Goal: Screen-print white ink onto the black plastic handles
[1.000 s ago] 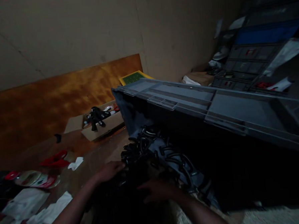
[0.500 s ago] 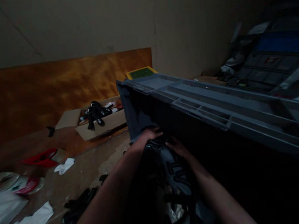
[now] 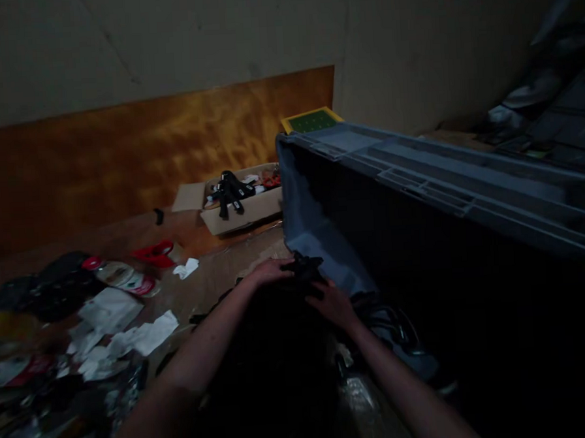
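The scene is dim. My left hand [image 3: 268, 272] rests palm down on a heap of black plastic parts [image 3: 302, 268] at the mouth of a big grey crate [image 3: 417, 173] tipped on its side. Its fingers curl over the parts. My right hand [image 3: 333, 303] lies close beside it on the same heap, fingers bent around black pieces. More black looped parts [image 3: 386, 318] spill inside the crate to the right. A dark mass below my forearms hides what lies under them.
A small open cardboard box [image 3: 240, 205] with black and red items stands by the orange wall panel [image 3: 146, 148]. Red pieces [image 3: 154, 252], white paper scraps [image 3: 141, 335] and dark clutter litter the brown surface at left. A yellow-green tray [image 3: 311, 120] sits behind the crate.
The view has swung left. Both hands drew back from the crate's inner wall onto the black heap at its mouth, and sit closer together.
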Available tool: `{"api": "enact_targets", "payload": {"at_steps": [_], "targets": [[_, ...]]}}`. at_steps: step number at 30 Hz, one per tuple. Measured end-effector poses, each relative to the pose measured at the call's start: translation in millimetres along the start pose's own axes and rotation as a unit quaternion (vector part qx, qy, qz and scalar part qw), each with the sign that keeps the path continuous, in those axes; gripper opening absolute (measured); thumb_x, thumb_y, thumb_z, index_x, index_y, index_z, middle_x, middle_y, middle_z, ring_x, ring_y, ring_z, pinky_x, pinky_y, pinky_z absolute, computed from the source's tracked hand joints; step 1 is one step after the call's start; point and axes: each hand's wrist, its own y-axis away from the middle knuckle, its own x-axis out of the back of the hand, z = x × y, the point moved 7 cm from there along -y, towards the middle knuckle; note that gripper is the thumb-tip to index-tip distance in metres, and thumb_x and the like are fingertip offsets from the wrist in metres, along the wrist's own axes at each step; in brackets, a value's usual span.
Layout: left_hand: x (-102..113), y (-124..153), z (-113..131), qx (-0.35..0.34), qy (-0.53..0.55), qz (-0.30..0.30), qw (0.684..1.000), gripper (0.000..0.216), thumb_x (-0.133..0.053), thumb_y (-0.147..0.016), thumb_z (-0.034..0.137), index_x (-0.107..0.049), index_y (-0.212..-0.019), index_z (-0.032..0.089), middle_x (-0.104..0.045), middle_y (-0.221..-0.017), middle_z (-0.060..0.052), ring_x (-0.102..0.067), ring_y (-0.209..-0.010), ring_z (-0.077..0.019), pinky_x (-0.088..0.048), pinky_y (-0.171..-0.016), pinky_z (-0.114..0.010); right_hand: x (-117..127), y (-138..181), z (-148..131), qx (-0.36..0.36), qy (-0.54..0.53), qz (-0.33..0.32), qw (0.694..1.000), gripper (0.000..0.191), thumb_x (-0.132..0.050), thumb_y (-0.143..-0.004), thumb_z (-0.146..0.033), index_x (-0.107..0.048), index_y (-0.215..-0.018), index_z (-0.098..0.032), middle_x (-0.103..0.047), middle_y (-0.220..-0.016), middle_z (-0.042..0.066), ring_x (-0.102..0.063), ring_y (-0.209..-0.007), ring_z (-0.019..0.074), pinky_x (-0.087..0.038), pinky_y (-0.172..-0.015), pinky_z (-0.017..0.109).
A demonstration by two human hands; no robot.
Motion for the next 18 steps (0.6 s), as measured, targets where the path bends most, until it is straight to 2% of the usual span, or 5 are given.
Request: {"api": "enact_targets", "payload": {"at_steps": [5,9,14,18], "targets": [[0.4,65.6,-6.8,0.048,-0.019,-0.005,0.999,0.057,-0.059,-0.079,0.048,-0.060,-0.134,0.033,-0.065,-0.133,0.001,-0.061,-0.119,-0.0252,-0.044,-0.102,-0.032,-25.1,41.5,-29.4,0.050,-0.014,-0.008,0.999,0.047,-0.063,-0.085,-0.038,-0.063,-0.131,-0.026,-0.054,-0.140,0.008,-0.055,-0.124,0.0241,-0.042,-0.105,0.036],[5.8,121.9,-10.0,0.096,-0.048,0.010,0.994,0.053,-0.056,-0.081,0.044,-0.060,-0.133,0.036,-0.067,-0.131,0.001,-0.062,-0.118,-0.0253,-0.044,-0.102,-0.033,-37.8,73.4,-57.6,0.096,0.005,0.010,0.995,0.046,-0.065,-0.082,-0.036,-0.064,-0.127,-0.027,-0.047,-0.147,0.007,-0.051,-0.127,0.0263,-0.040,-0.106,0.039],[-1.0,203.5,-14.6,0.152,-0.087,0.035,0.984,0.049,-0.055,-0.082,0.040,-0.063,-0.131,0.035,-0.068,-0.129,-0.003,-0.062,-0.119,-0.0283,-0.044,-0.102,-0.038,-68.4,115.9,-99.2,0.169,0.069,-0.032,0.983,0.039,-0.060,-0.084,-0.023,-0.067,-0.122,-0.029,-0.041,-0.153,0.005,-0.047,-0.130,0.0289,-0.039,-0.105,0.043],[-16.0,258.7,-10.2,0.161,-0.087,0.066,0.981,0.049,-0.041,-0.092,0.042,-0.059,-0.136,0.029,-0.063,-0.135,-0.005,-0.059,-0.124,-0.0259,-0.042,-0.106,-0.038,-82.5,147.7,-116.7,0.235,0.055,-0.078,0.967,0.052,-0.048,-0.083,-0.006,-0.064,-0.128,-0.026,-0.049,-0.147,0.006,-0.046,-0.133,0.0251,-0.038,-0.108,0.040]]}}
